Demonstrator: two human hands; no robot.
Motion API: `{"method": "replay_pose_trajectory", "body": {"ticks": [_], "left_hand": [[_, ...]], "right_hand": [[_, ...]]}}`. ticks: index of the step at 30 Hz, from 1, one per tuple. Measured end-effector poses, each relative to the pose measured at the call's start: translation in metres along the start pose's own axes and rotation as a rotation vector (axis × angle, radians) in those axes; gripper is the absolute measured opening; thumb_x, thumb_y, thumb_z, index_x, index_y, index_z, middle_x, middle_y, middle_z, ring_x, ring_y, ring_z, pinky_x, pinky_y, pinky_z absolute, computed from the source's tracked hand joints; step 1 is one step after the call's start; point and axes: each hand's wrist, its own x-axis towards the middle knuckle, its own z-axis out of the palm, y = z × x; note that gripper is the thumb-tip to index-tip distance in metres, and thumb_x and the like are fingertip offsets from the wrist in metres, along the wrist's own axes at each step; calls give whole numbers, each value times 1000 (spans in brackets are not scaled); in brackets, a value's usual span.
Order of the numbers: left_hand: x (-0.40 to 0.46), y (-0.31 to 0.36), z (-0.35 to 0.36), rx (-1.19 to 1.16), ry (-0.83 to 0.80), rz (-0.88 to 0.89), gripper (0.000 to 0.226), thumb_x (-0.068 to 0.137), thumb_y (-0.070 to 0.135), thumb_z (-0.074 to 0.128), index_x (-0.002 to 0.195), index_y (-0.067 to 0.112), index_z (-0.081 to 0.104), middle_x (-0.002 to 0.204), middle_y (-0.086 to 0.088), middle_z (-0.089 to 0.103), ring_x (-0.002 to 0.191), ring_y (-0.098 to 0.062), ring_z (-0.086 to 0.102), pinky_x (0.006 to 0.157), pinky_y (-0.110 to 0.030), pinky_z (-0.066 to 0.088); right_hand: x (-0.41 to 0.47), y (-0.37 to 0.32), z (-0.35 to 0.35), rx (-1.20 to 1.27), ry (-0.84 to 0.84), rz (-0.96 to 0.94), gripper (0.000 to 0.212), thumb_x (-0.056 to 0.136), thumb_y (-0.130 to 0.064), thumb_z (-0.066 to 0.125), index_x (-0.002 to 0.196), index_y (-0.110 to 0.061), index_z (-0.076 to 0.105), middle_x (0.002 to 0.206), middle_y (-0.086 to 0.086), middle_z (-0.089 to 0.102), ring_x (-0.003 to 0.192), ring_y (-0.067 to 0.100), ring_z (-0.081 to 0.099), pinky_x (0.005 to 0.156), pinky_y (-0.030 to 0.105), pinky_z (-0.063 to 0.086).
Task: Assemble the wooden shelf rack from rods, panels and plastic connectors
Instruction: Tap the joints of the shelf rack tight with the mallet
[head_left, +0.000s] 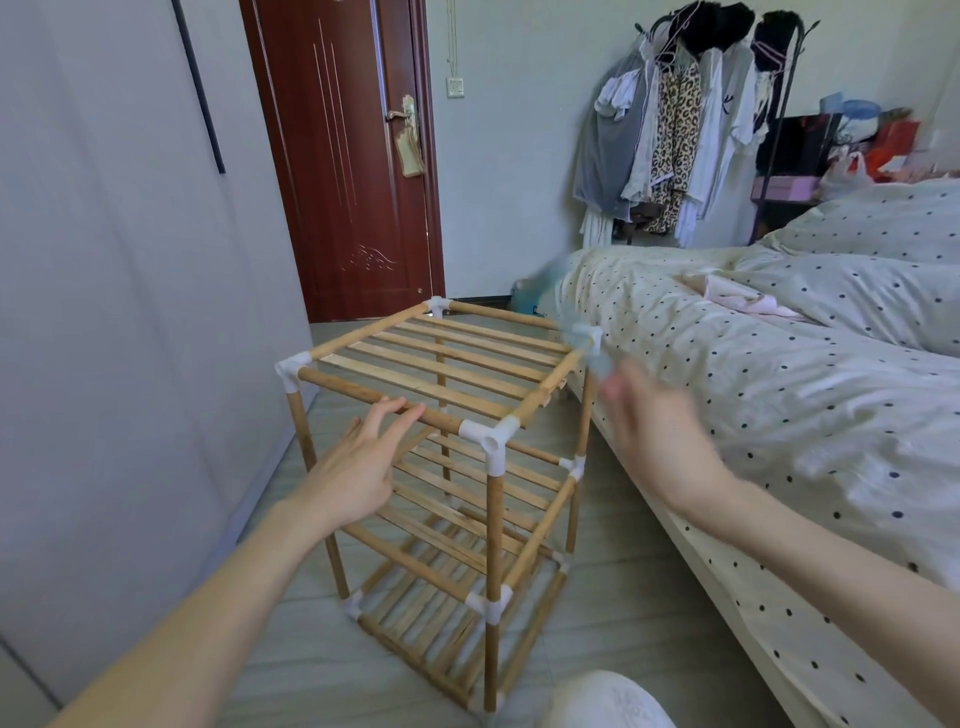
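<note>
A wooden shelf rack (441, 374) stands upright on the floor, with three slatted tiers joined by white plastic connectors (491, 439). My left hand (358, 462) reaches to the top front rod (343, 388), its straight fingers touching the rod. My right hand (654, 431) is blurred, open, in the air to the right of the rack near the top right rear connector (589, 338). It holds nothing that I can make out.
A bed (753, 395) with a dotted cover runs close along the rack's right side. A grey wardrobe wall (104, 312) is on the left, a red-brown door (348, 156) behind. A clothes stand (675, 130) is at the back. My knee (602, 701) shows at the bottom.
</note>
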Motion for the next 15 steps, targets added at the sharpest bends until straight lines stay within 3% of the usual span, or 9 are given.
{"method": "replay_pose_trajectory", "body": {"ticks": [1,2,3,6,7,10,12,14,15], "left_hand": [[0,0,0,-1,-5,-5,82,88,-5,43,149,34,6,152,9,0,141,-21,17,104,-30,39],[-1,0,0,-4,-9,-10,82,87,-6,43,149,34,6,152,9,0,141,-21,18,103,-31,40],[-1,-1,0,-9,-9,-10,83,87,-6,44,149,34,7,152,9,1,141,-21,19,102,-32,41],[0,0,-1,-23,1,-14,82,87,-6,44,149,34,8,152,9,1,139,-21,23,100,-31,42],[0,1,-1,-23,1,-17,82,87,-6,44,149,33,8,152,8,2,137,-22,25,97,-30,44],[0,0,0,-12,6,-27,82,87,-5,45,149,33,9,153,6,4,126,-23,40,75,-21,43],[1,-2,3,-18,15,-25,82,87,-5,46,149,34,9,153,6,5,120,-23,44,69,-19,39],[1,-2,5,-35,22,-21,81,86,-5,46,149,33,10,152,7,4,127,-22,39,79,-22,44],[1,-1,6,-42,24,-23,81,86,-6,46,149,32,10,152,7,4,131,-22,35,86,-25,46]], "right_hand": [[-13,4,9,-103,-295,-39,27,100,-29,34,95,-9,51,66,-1,54,57,17,56,55,26,48],[-16,8,12,-109,-407,-50,30,100,-32,33,95,-10,53,69,1,57,59,20,57,58,27,49],[-9,14,6,-84,-383,-21,29,99,-33,34,91,-12,53,66,-1,56,55,17,55,53,19,46],[5,13,-7,181,266,86,29,98,-37,34,82,-16,46,55,-7,46,44,8,43,42,17,34],[4,9,-9,158,262,91,32,98,-41,32,84,-15,45,55,-7,47,45,10,45,42,18,34],[-20,8,10,-107,-268,-61,35,98,-39,31,98,-10,52,65,-2,51,59,22,56,54,28,44],[-3,16,4,-63,-152,6,32,99,-35,35,88,-11,54,58,-5,46,51,16,50,52,28,39],[7,8,-3,133,260,47,24,99,-28,39,81,-14,47,52,-8,42,42,8,43,45,20,34],[7,2,-5,148,222,55,21,99,-26,38,83,-15,46,54,-7,46,44,7,45,46,20,36]]}}
